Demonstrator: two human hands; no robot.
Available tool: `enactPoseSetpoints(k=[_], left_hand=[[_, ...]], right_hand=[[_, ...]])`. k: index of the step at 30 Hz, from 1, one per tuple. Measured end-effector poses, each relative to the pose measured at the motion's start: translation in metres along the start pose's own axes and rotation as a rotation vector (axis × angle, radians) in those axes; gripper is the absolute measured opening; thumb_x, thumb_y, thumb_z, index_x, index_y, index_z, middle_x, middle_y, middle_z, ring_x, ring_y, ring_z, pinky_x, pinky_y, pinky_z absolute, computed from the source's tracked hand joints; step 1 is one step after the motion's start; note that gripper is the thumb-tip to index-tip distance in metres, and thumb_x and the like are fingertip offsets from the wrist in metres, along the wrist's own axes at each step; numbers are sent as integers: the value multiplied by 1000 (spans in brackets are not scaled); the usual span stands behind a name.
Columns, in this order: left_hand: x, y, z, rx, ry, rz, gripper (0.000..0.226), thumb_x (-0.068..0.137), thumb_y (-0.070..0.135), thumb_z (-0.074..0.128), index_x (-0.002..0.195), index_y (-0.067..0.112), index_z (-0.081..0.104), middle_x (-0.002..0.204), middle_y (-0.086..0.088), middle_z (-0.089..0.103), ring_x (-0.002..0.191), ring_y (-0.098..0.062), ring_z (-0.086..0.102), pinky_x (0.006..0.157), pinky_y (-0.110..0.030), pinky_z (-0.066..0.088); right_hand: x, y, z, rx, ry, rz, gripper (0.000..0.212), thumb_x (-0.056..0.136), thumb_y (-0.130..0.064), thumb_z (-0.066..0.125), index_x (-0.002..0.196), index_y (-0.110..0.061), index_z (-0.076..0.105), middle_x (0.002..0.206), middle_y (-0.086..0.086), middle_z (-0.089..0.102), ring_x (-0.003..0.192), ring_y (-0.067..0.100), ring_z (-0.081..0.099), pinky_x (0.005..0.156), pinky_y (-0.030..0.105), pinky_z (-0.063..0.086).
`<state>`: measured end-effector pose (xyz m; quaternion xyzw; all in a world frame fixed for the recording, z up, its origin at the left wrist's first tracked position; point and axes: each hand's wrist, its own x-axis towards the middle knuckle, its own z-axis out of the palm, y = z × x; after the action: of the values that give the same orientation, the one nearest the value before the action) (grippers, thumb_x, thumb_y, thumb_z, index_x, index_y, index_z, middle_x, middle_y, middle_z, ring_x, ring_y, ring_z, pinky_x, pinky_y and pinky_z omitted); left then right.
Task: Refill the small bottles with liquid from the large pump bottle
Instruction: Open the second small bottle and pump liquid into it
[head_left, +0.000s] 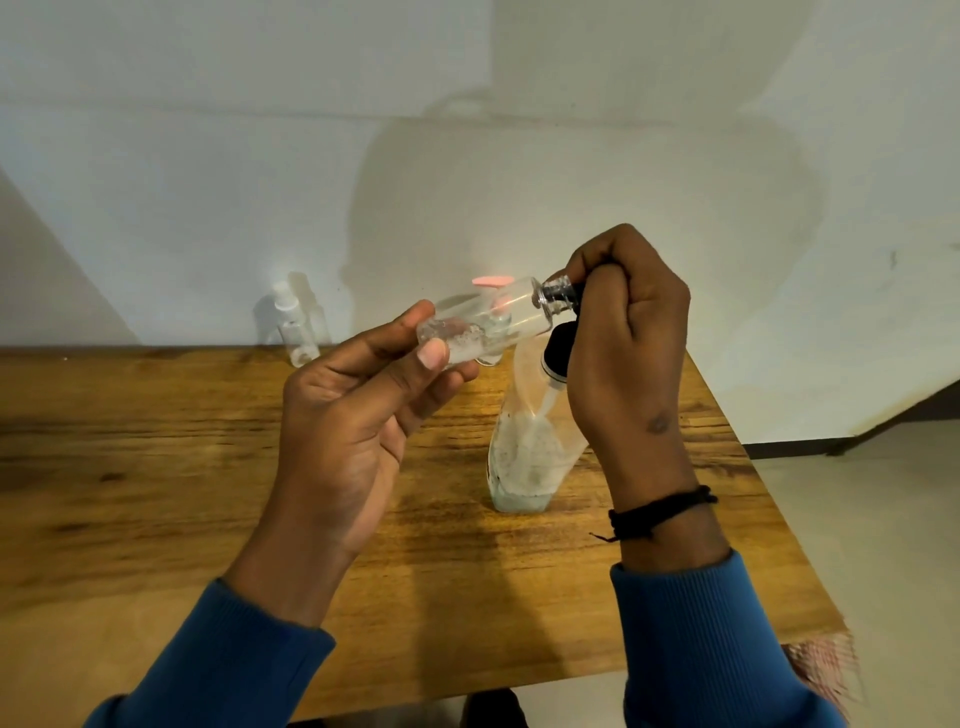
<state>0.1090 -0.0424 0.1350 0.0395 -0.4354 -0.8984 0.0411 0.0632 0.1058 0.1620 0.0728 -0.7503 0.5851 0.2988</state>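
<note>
My left hand (363, 410) grips a small clear bottle (488, 319) by its base and holds it on its side above the table, a little foamy liquid inside. At the bottle's neck, my right hand (628, 332) curls round a dark cap (561, 288). Below my right hand stands the large clear pump bottle (530, 447) with a black pump head (558, 348), partly filled with whitish liquid. Behind the held bottle a pink-topped bottle (491, 283) shows through the glass. At the table's back stands another small clear bottle (296, 332) with a white cap.
The wooden table (156, 467) runs from the left edge to a right edge near the pump bottle. A pale wall rises directly behind it. Light floor and a dark skirting line lie off to the right.
</note>
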Motion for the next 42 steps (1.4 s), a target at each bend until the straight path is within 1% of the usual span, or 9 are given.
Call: enactPoseSetpoints(k=[3, 13, 18, 21, 25, 29, 35, 39, 42], left_hand=[[-1, -1, 0, -5, -7, -6, 36, 75, 3, 66, 110, 1, 68, 114, -18, 72, 85, -29, 74, 72, -23, 59], [-3, 1, 5, -18, 18, -2, 39, 75, 11, 65, 112, 0, 67, 103, -8, 77, 82, -26, 74, 70, -22, 59], [-1, 0, 4, -5, 29, 8, 39, 68, 12, 71, 105, 1, 69, 114, -12, 73, 88, -31, 74, 70, -23, 59], [0, -1, 2, -17, 7, 14, 42, 61, 14, 76, 102, 5, 73, 106, -12, 75, 91, -32, 74, 73, -25, 59], [1, -3, 0, -26, 23, 2, 43, 60, 12, 77, 103, 5, 74, 115, -21, 71, 104, -40, 69, 72, -25, 59], [3, -5, -1, -26, 7, 1, 43, 60, 11, 78, 103, 6, 75, 115, -23, 70, 111, -42, 66, 74, -26, 59], [2, -5, -3, -14, -14, -5, 38, 67, 4, 72, 105, 6, 74, 110, -20, 71, 114, -45, 63, 76, -26, 59], [2, -5, -1, -3, -43, 4, 39, 68, 4, 72, 107, 5, 73, 123, -33, 62, 118, -49, 57, 77, -27, 59], [4, -7, -2, 1, -47, 12, 39, 70, 2, 71, 109, 3, 70, 124, -31, 63, 121, -49, 56, 78, -27, 59]], right_hand=[[-3, 3, 1, 22, 10, 23, 23, 90, 5, 34, 76, -3, 51, 63, -4, 48, 52, 1, 44, 50, 27, 35], [-4, 4, 2, 12, 35, 34, 24, 89, 4, 35, 74, -5, 50, 60, -4, 44, 50, 1, 42, 47, 23, 31], [0, -1, -3, -25, -6, 32, 23, 88, 1, 35, 73, -4, 51, 61, -1, 44, 51, 5, 38, 47, 27, 29], [-1, -2, -2, 18, 11, 57, 24, 90, 6, 34, 74, -1, 51, 60, 0, 42, 47, 3, 38, 44, 18, 28], [-3, 0, -1, 4, 18, 50, 25, 90, 8, 35, 74, -1, 51, 59, -1, 41, 45, 2, 39, 44, 15, 28], [0, 0, -3, -53, 31, 5, 23, 89, 2, 35, 73, -3, 52, 59, -5, 42, 50, 3, 39, 47, 22, 28], [-4, 2, 0, -49, 42, 10, 23, 90, 3, 35, 75, -4, 50, 59, -6, 41, 48, 2, 41, 45, 18, 28], [1, -1, -5, -86, 35, -6, 22, 88, -1, 35, 74, -4, 51, 59, -7, 42, 52, 6, 38, 47, 27, 28], [-2, 0, -1, -18, 56, 7, 24, 89, 5, 34, 74, -4, 50, 60, -4, 41, 49, 4, 38, 45, 18, 27]])
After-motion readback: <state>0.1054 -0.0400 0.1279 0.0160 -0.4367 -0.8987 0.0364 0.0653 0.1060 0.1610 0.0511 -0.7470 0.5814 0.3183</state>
